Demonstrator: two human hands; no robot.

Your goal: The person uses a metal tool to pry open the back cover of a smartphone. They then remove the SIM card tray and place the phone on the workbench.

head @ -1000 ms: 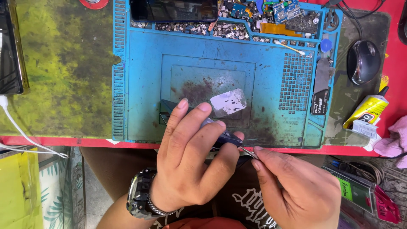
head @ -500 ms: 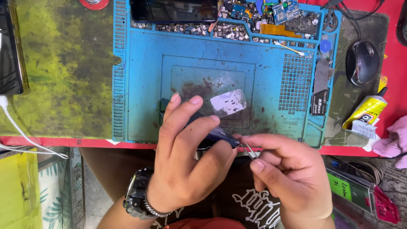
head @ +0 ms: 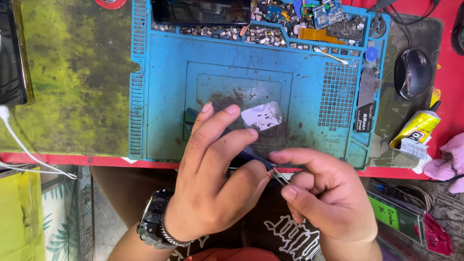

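bare hands; black watch (head: 151,218) and silver chain bracelet (head: 170,235) on left wrist.

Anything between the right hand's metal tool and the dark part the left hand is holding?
Nothing visible. The thin metal tweezers in the right hand already meet the edge of the dark flat part, gripped by the left hand. The left fingers cover most of that part, hiding the rest.
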